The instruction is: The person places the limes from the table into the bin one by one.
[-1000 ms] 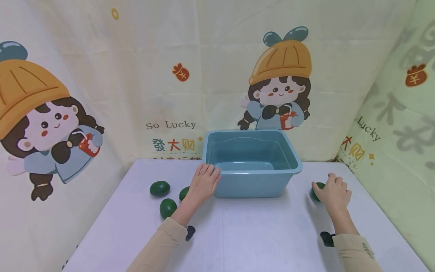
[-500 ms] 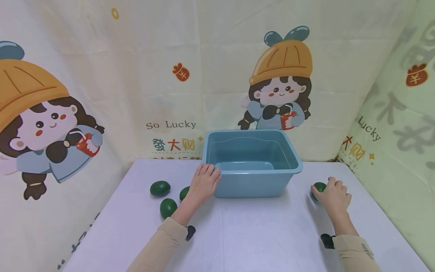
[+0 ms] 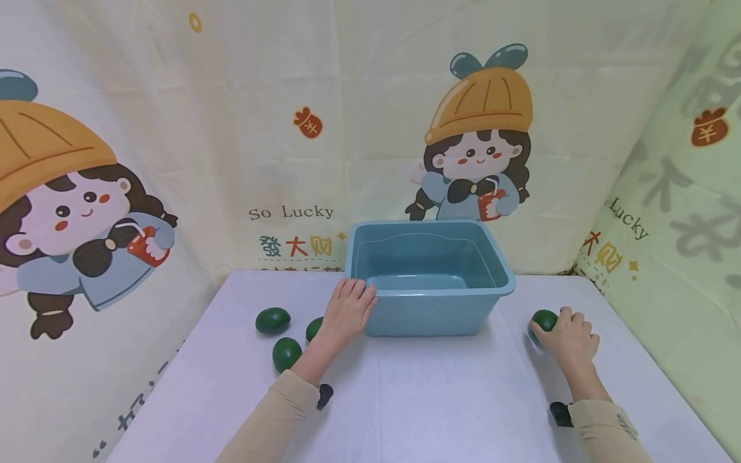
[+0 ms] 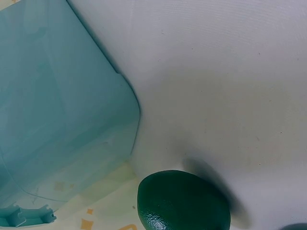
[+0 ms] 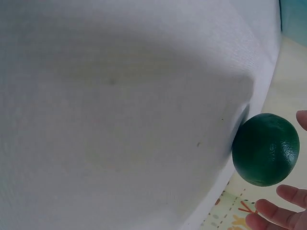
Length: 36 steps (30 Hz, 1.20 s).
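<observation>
A blue plastic basin [image 3: 428,315] stands at the back of the white table. My left hand [image 3: 345,315] holds its near left corner, fingers over the rim; the thumb is hidden. At the right, my right hand [image 3: 570,337] is at a glossy dark green oval fruit [image 3: 545,319], thumb on the near side. In the right wrist view, the fingers [image 5: 278,213] are spread, with a gap between them and the fruit [image 5: 266,149]. Another green fruit [image 4: 184,201] shows beside the basin in the left wrist view.
Left of the basin lie more green fruits: one at the back left [image 3: 273,321], one nearer the front [image 3: 287,355], and one partly behind the left hand [image 3: 313,328]. A printed cloth backdrop [image 3: 382,128] rises behind the table [image 3: 440,399].
My right hand has drawn back slightly toward me, and more of the fruit shows beside it. My left hand and the basin stay where they were.
</observation>
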Each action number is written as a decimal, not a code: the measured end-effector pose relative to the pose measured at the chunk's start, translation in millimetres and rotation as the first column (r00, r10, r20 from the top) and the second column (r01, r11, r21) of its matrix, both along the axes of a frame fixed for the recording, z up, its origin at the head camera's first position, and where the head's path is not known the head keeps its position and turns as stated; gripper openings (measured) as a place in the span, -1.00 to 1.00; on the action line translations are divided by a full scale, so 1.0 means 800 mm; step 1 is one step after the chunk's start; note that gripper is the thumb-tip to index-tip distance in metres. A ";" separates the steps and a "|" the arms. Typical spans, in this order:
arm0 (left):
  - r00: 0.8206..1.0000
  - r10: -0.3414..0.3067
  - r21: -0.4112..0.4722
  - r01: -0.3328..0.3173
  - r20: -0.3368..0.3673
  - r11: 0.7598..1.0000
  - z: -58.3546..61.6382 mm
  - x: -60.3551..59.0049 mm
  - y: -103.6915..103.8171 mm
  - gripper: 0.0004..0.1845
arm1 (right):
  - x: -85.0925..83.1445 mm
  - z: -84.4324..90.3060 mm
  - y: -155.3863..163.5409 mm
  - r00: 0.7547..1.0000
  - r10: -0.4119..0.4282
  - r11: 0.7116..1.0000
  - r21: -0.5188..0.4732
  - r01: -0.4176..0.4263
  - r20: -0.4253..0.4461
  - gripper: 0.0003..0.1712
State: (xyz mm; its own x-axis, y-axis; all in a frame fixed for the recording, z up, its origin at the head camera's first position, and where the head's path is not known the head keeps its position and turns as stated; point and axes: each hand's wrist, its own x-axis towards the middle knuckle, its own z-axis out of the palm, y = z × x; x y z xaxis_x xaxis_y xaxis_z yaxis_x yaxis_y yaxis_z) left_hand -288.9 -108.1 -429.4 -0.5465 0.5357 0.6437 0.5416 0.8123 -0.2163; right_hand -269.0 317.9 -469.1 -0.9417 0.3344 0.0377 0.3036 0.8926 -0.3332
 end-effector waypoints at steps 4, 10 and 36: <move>1.000 0.004 -0.008 -0.004 0.005 1.000 0.000 0.000 0.000 -0.45 | -0.001 -0.002 0.002 1.000 0.003 1.000 -0.003 -0.003 0.012 -0.01; 1.000 0.013 -0.015 -0.013 0.014 1.000 0.001 -0.001 0.000 -0.43 | -0.002 -0.004 0.004 0.999 0.009 1.000 -0.006 -0.009 0.033 0.02; 0.999 -0.008 0.002 0.008 -0.033 1.000 -0.001 0.001 0.002 -0.47 | 0.000 -0.010 0.007 0.997 0.019 0.999 -0.031 -0.017 0.081 0.02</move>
State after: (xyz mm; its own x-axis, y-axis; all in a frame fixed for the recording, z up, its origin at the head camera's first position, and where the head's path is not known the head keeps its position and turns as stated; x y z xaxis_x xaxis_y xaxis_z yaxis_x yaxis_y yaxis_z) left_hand -288.4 -106.3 -430.5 -0.5205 0.5388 0.6623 0.5409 0.8083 -0.2325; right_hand -269.0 323.8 -476.9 -0.9471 0.3173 -0.0487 0.3148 0.8881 -0.3350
